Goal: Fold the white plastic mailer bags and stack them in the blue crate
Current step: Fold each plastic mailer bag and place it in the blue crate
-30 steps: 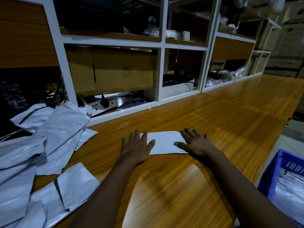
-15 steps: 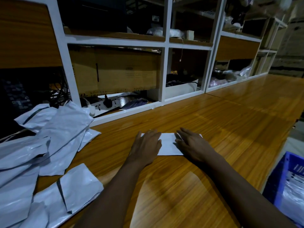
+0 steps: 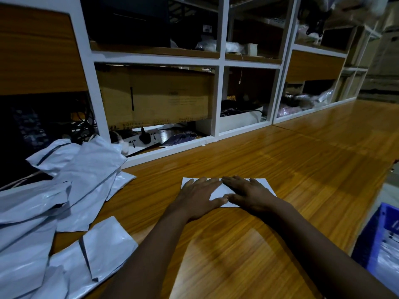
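Mailer bag [image 3: 219, 190], white, a flat crisp-edged rectangle on the table [image 3: 302, 169].

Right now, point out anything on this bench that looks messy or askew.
The unfolded mailer bags lie in a crumpled, overlapping heap at the left end of the table. The folded bag pressed under the left hand and right hand sits flat. Nothing looks damaged.

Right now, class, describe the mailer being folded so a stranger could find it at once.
Start at the long wooden table below the white shelves. At its middle one flat mailer lies under the left hand and right hand. Unlike the loose crumpled pile to the left, it is a neat rectangle.
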Motion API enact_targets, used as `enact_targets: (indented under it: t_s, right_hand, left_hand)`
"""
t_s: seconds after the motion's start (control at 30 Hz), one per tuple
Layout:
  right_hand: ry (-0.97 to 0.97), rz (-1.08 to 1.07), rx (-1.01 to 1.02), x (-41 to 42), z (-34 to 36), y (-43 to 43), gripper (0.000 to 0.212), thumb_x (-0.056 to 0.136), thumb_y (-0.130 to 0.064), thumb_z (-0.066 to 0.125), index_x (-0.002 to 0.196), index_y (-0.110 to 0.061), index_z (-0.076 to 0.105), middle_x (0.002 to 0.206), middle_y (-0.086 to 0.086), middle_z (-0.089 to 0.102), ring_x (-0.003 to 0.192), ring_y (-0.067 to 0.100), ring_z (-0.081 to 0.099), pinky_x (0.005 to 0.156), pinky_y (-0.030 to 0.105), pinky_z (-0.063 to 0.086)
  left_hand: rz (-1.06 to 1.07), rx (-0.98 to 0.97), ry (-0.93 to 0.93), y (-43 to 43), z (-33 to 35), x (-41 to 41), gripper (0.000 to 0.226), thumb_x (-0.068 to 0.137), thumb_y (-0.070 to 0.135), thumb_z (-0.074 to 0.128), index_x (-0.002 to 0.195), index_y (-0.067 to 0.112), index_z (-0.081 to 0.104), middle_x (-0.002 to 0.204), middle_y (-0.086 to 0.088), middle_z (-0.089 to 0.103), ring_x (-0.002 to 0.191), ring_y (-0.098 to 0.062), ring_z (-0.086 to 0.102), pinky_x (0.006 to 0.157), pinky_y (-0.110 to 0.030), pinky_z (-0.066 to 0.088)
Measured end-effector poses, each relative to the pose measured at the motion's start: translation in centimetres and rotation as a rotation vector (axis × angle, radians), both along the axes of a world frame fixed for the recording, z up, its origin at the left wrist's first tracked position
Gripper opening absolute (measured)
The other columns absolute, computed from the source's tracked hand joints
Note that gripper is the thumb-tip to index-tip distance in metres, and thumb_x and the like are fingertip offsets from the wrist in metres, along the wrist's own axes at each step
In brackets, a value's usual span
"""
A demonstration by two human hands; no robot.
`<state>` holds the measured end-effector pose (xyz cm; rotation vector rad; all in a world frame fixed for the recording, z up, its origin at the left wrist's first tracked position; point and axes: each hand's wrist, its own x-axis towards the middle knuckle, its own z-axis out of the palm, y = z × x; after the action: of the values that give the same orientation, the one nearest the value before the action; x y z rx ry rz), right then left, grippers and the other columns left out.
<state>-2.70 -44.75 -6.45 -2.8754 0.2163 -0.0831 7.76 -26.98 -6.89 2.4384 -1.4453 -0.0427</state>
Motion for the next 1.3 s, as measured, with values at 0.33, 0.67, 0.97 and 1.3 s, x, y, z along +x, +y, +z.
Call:
enact_targets:
  t_s: [0.33,0.67,0.97,1.3]
  right_hand:
    - [0.084,-0.014,-0.063,-0.1,0.2,-0.2,0.069,0.099,-0.057,0.039,0.158,-0.032,0.013,0.165,-0.01,0.011,0.153,0.016,0.002,0.121,0.049,0.001]
    - [0.182,-0.07,-0.175,-0.5,0.4,0.1,0.09,0.085,-0.084,0.012,0.158,-0.033,0.001,0.166,-0.01,-0.001,0.153,0.019,-0.003,0.12,0.056,0.001]
    - [0.142,-0.188,-0.26,-1.4,-0.8,0.2,0.105,0.071,-0.088,-0.015,0.158,-0.032,0.002,0.167,0.0,-0.003,0.152,0.03,-0.003,0.118,0.061,0.005]
    - [0.054,-0.321,-0.375,-4.6,-1.2,1.6,0.047,0.101,-0.058,0.017,0.143,-0.037,0.021,0.162,0.016,0.013,0.145,0.048,0.013,0.109,0.066,0.022]
  left_hand:
    - [0.094,0.091,0.02,0.2,0.2,0.5,0.088,0.082,0.081,0.039,0.155,0.036,0.019,0.164,0.009,0.015,0.151,-0.019,0.01,0.121,-0.05,0.004]
    - [0.19,0.158,0.018,0.4,0.0,0.5,0.102,0.074,0.09,0.033,0.157,0.034,0.012,0.166,0.004,0.005,0.152,-0.024,0.001,0.122,-0.051,0.001]
    - [0.324,0.165,0.062,1.3,-0.1,0.1,0.114,0.069,0.094,0.037,0.157,0.029,0.007,0.166,-0.002,-0.001,0.152,-0.024,-0.003,0.121,-0.05,-0.001]
    - [0.408,0.206,0.077,3.1,0.1,-0.5,0.08,0.096,0.071,0.01,0.158,0.022,-0.002,0.165,-0.001,-0.013,0.151,-0.022,-0.012,0.12,-0.05,-0.007]
